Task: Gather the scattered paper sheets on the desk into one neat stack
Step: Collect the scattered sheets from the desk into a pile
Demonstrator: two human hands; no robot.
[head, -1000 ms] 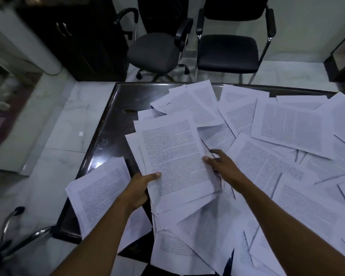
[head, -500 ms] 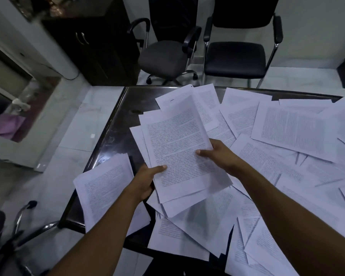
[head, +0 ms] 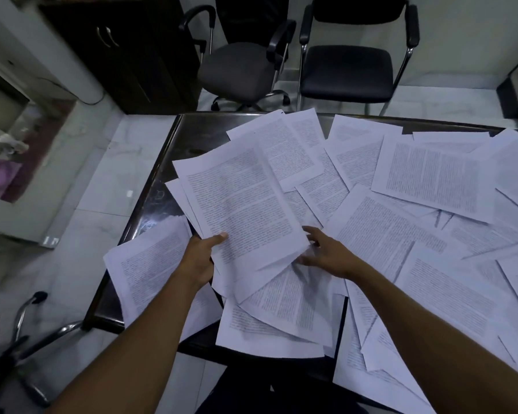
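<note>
Many printed white paper sheets lie scattered and overlapping across a dark glossy desk. My left hand grips the lower left edge of a small bundle of sheets, thumb on top, and holds it tilted above the desk. My right hand hovers with fingers spread beside the bundle's lower right corner, over loose sheets near the front edge. One sheet hangs over the desk's left front corner.
Two black office chairs stand beyond the desk's far edge. A dark cabinet is at the back left. Another chair's metal frame sits on the floor at the lower left. Pale marble floor lies to the left.
My right hand has let go of the bundle's right edge and dropped lower, fingers now spread. My left hand still holds the bundle, now shifted a little left and farther.
</note>
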